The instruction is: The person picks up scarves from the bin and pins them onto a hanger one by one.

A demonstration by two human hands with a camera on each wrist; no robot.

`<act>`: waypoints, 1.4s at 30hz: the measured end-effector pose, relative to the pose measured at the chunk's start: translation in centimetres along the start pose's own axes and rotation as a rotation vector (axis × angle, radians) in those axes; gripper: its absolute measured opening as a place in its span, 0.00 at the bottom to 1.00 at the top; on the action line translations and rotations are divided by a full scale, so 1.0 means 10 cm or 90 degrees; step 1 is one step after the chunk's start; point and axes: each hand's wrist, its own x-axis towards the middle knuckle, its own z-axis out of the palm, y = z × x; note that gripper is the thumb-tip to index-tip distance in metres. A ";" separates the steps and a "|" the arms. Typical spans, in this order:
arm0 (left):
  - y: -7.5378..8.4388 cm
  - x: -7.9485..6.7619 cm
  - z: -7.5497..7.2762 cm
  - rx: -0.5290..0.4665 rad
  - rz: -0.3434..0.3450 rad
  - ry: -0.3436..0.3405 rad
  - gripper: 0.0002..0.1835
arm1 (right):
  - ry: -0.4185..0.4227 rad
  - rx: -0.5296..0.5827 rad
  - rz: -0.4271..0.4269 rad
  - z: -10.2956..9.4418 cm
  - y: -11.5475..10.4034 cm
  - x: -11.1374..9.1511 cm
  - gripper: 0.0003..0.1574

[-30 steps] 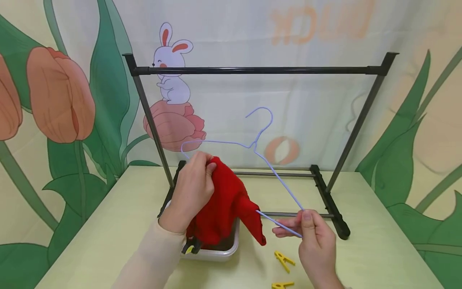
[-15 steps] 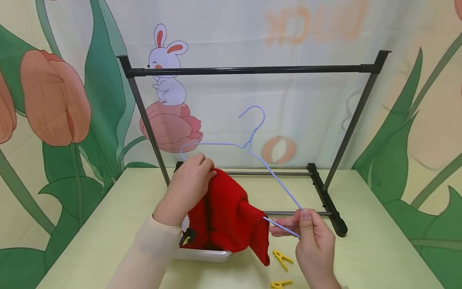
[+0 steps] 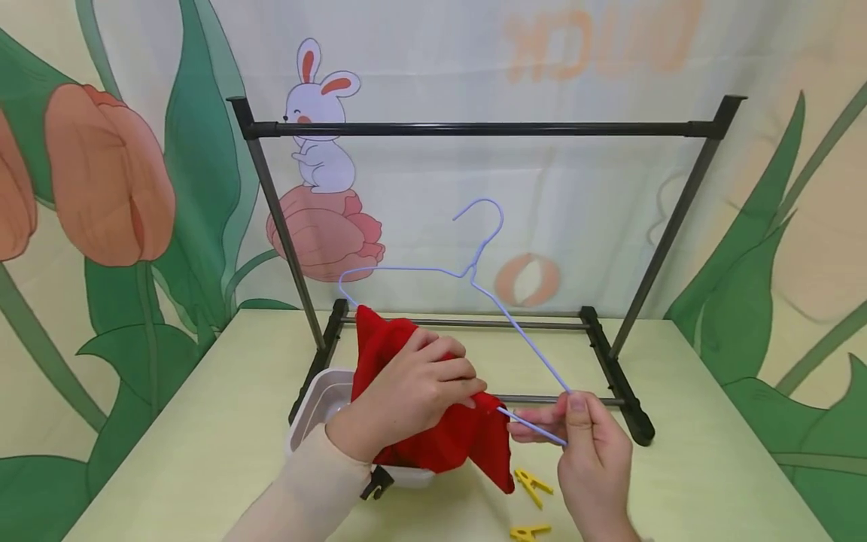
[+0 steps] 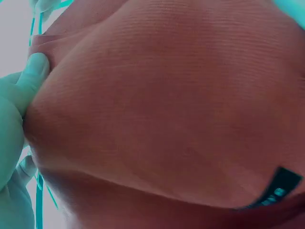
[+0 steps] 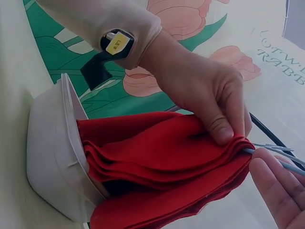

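Note:
A red cloth (image 3: 433,444) hangs over the lower bar of a light-blue wire hanger (image 3: 520,331) and droops in front of a white tub (image 3: 318,399). My left hand (image 3: 420,384) pinches the cloth near its right end on the bar, thumb against the bunched folds (image 5: 162,138) in the right wrist view. At the hanger's right corner, my right hand (image 3: 592,459) grips the wire between thumb and fingers. The hanger's hook points up. Close up in the left wrist view, the ribbed fabric (image 4: 157,105) fills most of the picture, with a small dark label (image 4: 279,187) low on the right.
A black rack (image 3: 474,129) stands behind the hanger, its feet (image 3: 626,403) on the pale table (image 3: 711,467). Two yellow clothespins (image 3: 533,485) lie on the table between the tub and my right hand. A printed curtain (image 3: 582,196) hangs behind.
My left hand has moved right along the bar, from the cloth's upper left to its right end. The cloth has spread out along the bar. My right hand keeps its grip.

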 end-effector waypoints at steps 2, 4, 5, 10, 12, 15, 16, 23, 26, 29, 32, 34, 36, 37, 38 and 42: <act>-0.03 0.03 -0.03 -0.011 -0.002 0.012 0.08 | -0.004 -0.006 0.006 0.00 0.00 0.00 0.20; -0.05 0.08 -0.08 -0.020 -0.018 0.020 0.07 | -0.009 -0.016 0.012 0.01 0.01 0.00 0.19; -0.06 0.12 -0.10 -0.019 -0.027 0.024 0.07 | -0.012 -0.022 0.014 0.01 0.01 0.00 0.19; -0.09 0.36 -0.18 0.012 -0.071 0.040 0.06 | -0.029 -0.034 0.016 0.05 0.02 -0.03 0.17; -0.07 0.43 -0.16 0.023 -0.078 0.036 0.06 | -0.026 -0.030 0.015 0.06 0.01 -0.03 0.18; -0.03 0.48 -0.11 0.018 -0.091 0.008 0.07 | -0.018 -0.023 0.015 0.07 0.00 -0.03 0.18; -0.02 0.48 -0.09 0.006 -0.097 -0.006 0.07 | -0.014 -0.022 0.018 0.07 -0.01 -0.02 0.19; -0.10 0.23 -0.11 -0.081 -0.193 -0.004 0.04 | -0.007 -0.002 0.005 0.03 0.01 0.02 0.20; -0.20 0.02 -0.20 -0.107 -0.278 0.055 0.03 | -0.003 0.014 -0.007 0.00 0.02 0.03 0.20; -0.24 -0.20 -0.24 -0.119 -0.325 0.105 0.02 | 0.005 0.014 -0.008 -0.02 0.01 0.04 0.20; -0.13 -0.36 -0.18 -0.114 -0.310 0.103 0.04 | 0.013 0.014 -0.008 -0.04 0.00 0.04 0.20; 0.01 -0.42 -0.10 -0.104 -0.296 0.077 0.07 | 0.021 0.017 -0.008 -0.05 -0.01 0.04 0.20; 0.16 -0.44 -0.02 -0.069 -0.308 0.037 0.13 | 0.028 0.019 -0.008 -0.05 0.00 0.04 0.20; 0.23 -0.44 0.01 -0.045 -0.325 0.016 0.16 | 0.029 0.021 -0.010 -0.05 0.00 0.04 0.20; 0.29 -0.44 0.04 -0.024 -0.341 -0.003 0.19 | 0.030 0.023 -0.011 -0.05 0.00 0.05 0.20; 0.37 -0.40 0.11 -0.007 -0.363 -0.040 0.19 | 0.029 0.030 -0.011 -0.03 0.02 0.05 0.20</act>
